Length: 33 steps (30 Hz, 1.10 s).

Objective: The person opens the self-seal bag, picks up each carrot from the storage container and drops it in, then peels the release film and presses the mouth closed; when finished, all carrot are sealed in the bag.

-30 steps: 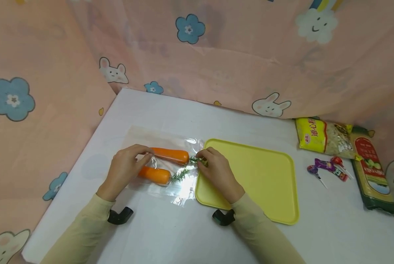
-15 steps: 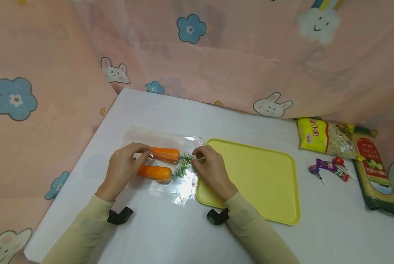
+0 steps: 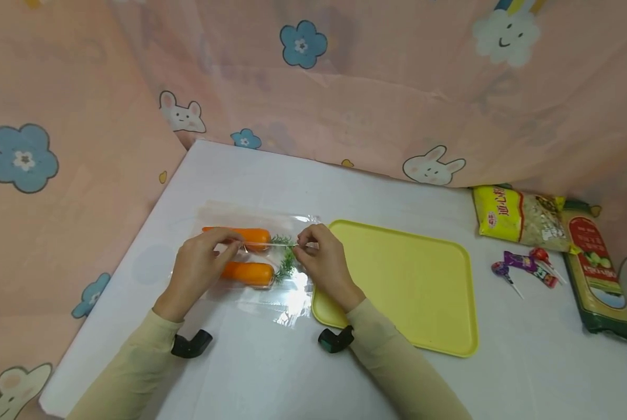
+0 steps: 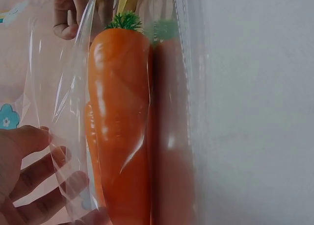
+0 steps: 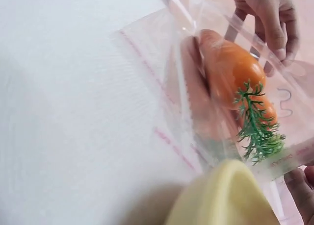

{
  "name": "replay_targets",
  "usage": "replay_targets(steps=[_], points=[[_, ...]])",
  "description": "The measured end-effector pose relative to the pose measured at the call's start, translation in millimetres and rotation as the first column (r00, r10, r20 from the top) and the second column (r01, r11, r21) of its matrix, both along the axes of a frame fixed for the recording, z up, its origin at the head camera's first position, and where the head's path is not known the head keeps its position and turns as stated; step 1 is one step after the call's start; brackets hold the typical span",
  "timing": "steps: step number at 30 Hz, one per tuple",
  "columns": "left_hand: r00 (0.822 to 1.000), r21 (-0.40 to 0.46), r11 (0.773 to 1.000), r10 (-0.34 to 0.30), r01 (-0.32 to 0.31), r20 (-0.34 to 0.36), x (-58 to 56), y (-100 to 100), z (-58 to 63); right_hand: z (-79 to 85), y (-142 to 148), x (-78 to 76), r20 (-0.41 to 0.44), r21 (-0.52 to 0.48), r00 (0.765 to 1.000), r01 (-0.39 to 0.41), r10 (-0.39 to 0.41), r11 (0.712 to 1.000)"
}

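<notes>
Two orange carrots with green leafy tops lie side by side in a clear plastic bag. The upper carrot is partly behind the bag's raised edge; the lower carrot is nearer the person. My left hand pinches the bag's top layer between thumb and fingers, above the carrots. At the bag's mouth, my right hand pinches the same film beside the leaves. A taut line of plastic runs between both hands. The left wrist view shows the near carrot close up through the film.
A yellow tray stands right of the bag, under the right forearm. Farther right are lollipops, small wrapped candies, a yellow food packet and a green-and-gold bag. Patterned pink cloth hangs behind the white table.
The upper carrot has slid left, deeper into the bag, and its leaves now lie inside. My right hand has moved left from the leaves to the bag's edge. My left hand has stayed put.
</notes>
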State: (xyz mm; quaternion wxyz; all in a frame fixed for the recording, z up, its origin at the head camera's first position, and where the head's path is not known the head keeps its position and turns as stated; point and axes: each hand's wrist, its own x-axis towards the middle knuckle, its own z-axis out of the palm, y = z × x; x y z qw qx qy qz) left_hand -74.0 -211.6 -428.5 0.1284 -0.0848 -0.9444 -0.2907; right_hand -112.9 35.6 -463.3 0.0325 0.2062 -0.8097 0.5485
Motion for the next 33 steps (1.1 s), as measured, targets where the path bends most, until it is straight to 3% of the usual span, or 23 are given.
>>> replay_targets(steps=[4,10,14,18,23,25,30,33], points=[[1.000,-0.009,1.000,-0.011,0.011,0.006,0.3,0.0,0.9,3.7,5.9,-1.2,0.060,-0.032,0.998,0.007,-0.005,0.999],[0.999,-0.050,0.998,-0.041,0.042,0.013,-2.4,2.5,9.7,13.4,41.0,1.7,0.153,-0.118,0.988,0.053,-0.035,0.992],[0.988,-0.086,0.992,-0.084,0.095,0.131,-13.8,8.0,22.5,29.3,62.3,11.2,0.139,-0.114,0.989,0.076,-0.060,0.991],[0.943,-0.129,0.969,-0.164,0.209,0.291,-36.5,19.7,32.6,49.5,69.9,26.8,0.095,-0.093,0.995,0.033,-0.024,0.995],[0.866,-0.223,0.898,-0.259,0.378,0.427,-71.2,42.0,32.0,53.5,72.7,41.7,-0.019,-0.045,0.998,-0.059,0.058,0.997],[0.845,-0.258,0.869,-0.273,0.421,0.460,-81.8,50.6,29.6,51.4,74.7,45.3,-0.064,-0.032,0.996,-0.066,0.064,0.997],[0.815,-0.222,0.865,-0.295,0.449,0.498,-96.6,63.7,26.2,47.4,84.7,51.1,-0.118,-0.023,0.993,-0.032,0.029,0.999],[0.788,-0.154,0.862,-0.350,0.482,0.507,-98.7,64.2,25.9,46.6,91.3,54.5,-0.124,-0.007,0.992,-0.022,0.021,1.000]])
